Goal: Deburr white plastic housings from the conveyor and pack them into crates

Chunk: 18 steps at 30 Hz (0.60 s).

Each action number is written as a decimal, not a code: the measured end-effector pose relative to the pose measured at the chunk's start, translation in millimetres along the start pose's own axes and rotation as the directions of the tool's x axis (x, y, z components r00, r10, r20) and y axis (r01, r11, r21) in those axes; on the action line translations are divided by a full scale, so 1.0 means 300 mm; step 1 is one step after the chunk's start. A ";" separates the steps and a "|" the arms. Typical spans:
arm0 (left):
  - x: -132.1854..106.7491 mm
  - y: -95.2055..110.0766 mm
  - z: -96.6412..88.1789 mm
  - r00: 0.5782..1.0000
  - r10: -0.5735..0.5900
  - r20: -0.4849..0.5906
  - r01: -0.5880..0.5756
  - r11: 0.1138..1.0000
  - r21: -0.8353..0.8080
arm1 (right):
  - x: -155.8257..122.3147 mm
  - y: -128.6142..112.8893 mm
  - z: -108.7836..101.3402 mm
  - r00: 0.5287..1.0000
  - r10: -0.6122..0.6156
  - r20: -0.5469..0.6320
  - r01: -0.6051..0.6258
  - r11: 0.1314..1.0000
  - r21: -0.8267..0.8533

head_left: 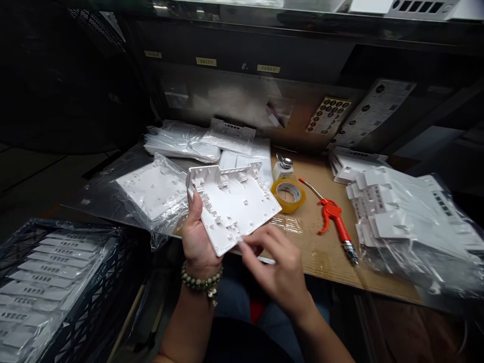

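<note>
A white plastic housing [240,201] is tilted up above the table's front edge, its inner side with small clips and ribs facing me. My left hand [198,232] grips it from the left, thumb over the rim and the other fingers hidden beneath. At its lower right edge, my right hand [276,262] has thumb and forefinger closed on the rim, with the remaining fingers curled. Just left of them, a similar white housing [153,186] lies on a clear plastic bag [166,227].
Bagged white housings are stacked right [408,212] and fill a dark crate [113,232] at lower left. A red air blow gun [335,217], yellow tape roll [288,195] and pump bottle [283,169] stand on cardboard [313,252]. Plastic bags [181,141] lie behind.
</note>
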<state>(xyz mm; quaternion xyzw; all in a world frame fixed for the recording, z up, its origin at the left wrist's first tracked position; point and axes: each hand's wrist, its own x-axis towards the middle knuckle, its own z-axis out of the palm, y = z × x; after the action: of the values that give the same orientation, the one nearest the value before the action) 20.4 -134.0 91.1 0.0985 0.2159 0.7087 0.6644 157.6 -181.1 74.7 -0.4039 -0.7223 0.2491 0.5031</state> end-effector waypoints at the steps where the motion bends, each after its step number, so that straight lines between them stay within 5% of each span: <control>1: 0.003 0.011 -0.012 1.000 -0.007 -0.023 0.006 0.999 -0.043 | 0.004 0.026 -0.032 0.999 0.018 -0.047 -0.020 0.999 -0.032; 6: 0.016 0.085 -0.109 0.999 -0.053 -0.004 0.051 0.982 -0.184 | 0.014 0.160 -0.233 0.901 0.056 -0.430 -0.160 0.965 -0.209; 8: 0.016 0.104 -0.152 0.998 -0.037 0.056 0.048 0.974 -0.221 | 0.008 0.185 -0.278 0.873 0.047 -0.486 -0.192 0.948 -0.253; 13: -0.001 0.107 -0.219 0.974 -0.057 0.221 0.124 0.945 -0.303 | -0.018 0.186 -0.253 0.953 0.004 -0.302 -0.101 0.946 -0.307; 18: -0.006 0.098 -0.258 0.905 -0.107 0.413 0.236 0.932 -0.277 | -0.042 0.189 -0.218 0.962 -0.035 -0.272 -0.062 0.938 -0.341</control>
<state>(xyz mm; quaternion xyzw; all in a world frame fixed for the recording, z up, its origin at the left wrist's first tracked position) -39.0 -150.0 35.5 0.1091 -0.0309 0.6383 0.7614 239.4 -163.5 48.8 -0.5216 -0.6753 0.0636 0.5176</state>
